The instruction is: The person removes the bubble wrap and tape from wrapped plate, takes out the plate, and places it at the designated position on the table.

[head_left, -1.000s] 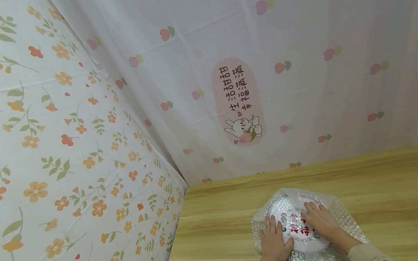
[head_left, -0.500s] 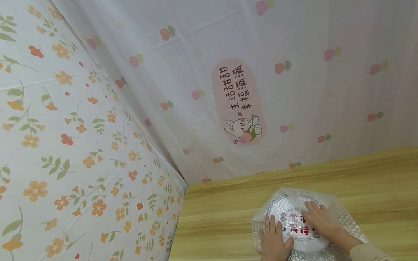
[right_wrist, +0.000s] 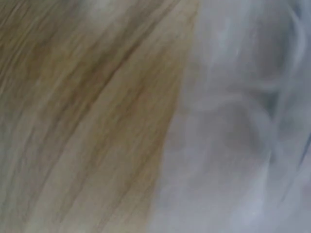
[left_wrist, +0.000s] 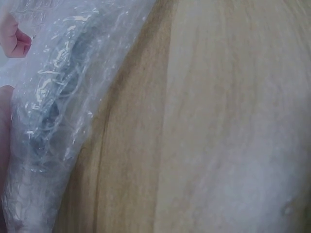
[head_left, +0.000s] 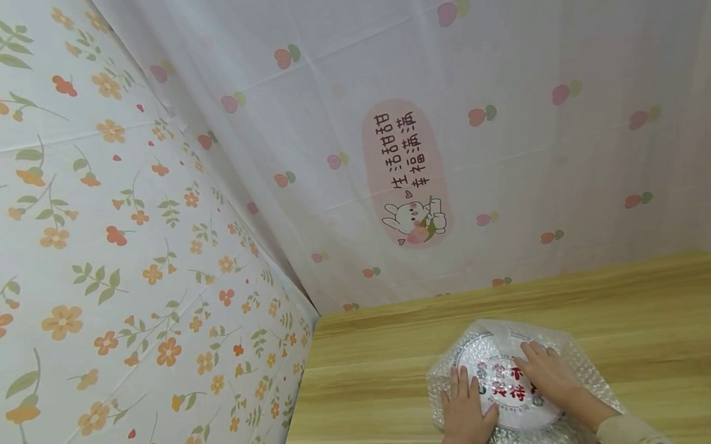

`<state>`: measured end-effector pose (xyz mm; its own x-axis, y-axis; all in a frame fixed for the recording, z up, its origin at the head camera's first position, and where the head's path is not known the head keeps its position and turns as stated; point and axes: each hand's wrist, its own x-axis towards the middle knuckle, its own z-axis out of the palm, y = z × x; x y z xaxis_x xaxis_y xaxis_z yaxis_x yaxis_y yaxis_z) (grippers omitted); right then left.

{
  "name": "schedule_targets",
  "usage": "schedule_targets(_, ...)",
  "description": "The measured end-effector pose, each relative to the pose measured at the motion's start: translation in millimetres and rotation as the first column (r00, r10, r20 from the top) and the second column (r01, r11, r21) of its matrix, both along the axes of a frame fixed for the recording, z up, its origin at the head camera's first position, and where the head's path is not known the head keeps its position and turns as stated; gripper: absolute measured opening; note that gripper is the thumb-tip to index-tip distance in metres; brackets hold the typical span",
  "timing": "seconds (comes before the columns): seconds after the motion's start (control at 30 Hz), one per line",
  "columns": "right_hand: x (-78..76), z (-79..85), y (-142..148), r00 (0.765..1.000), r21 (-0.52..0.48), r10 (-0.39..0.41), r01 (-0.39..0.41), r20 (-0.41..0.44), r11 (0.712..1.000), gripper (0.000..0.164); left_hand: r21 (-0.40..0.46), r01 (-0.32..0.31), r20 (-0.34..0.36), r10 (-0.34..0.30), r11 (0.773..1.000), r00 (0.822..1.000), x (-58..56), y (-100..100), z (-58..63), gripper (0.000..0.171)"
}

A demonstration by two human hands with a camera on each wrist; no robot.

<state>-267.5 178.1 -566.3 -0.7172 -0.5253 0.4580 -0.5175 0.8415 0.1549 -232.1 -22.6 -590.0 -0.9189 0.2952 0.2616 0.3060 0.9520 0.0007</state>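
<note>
A round white disc (head_left: 505,381) printed with red characters lies flat on the table inside clear bubble wrap (head_left: 582,364). My left hand (head_left: 464,412) rests on its left side, fingers straight and slightly spread. On the upper right part of the disc, my right hand (head_left: 553,375) lies with its fingers extended, covering some of the print. The left wrist view shows the edge of the bubble wrap (left_wrist: 63,97), with parts of hands at the left border. In the blurred right wrist view, the wrap (right_wrist: 228,145) fills the right side and no hand can be made out.
The wood-grain table (head_left: 386,373) extends left and right of the wrapped disc. A white curtain (head_left: 508,175) with heart prints and a rabbit picture hangs behind it. To the left stands a flower-patterned cloth (head_left: 156,290), meeting the table's left edge.
The right hand shifts very slightly to the right across the wrap, uncovering a little more of the red print. The left hand and the disc stay put.
</note>
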Motion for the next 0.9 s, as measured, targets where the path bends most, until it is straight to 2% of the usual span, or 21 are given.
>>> schedule_targets(0.2, 1.1, 3.0, 0.1, 0.999, -0.006, -0.020, 0.020, 0.039, 1.000, 0.049, -0.004, 0.008, -0.028, -0.008, 1.000, 1.000, 0.8, -0.3, 0.5, 0.058)
schedule_targets(0.5, 1.6, 1.9, 0.2, 0.999, -0.046, -0.038, 0.039, 0.010, 0.998, 0.051, 0.001, 0.016, -0.062, -0.016, 1.000, 0.998, 2.2, -1.0, 0.1, 0.057)
schedule_targets(0.7, 0.6, 0.6, 0.3, 0.999, -0.065, -0.050, 0.049, -0.018, 0.997, 0.045, 0.007, 0.016, -0.058, -0.016, 1.000, 0.998, 1.5, -0.8, -0.9, 0.057)
schedule_targets(0.9, 1.6, 2.3, 0.4, 0.997, -0.040, -0.078, 0.078, 0.013, 0.996, 0.048, 0.020, 0.016, -0.037, -0.015, 1.000, 0.999, 1.8, -0.8, 1.3, 0.057)
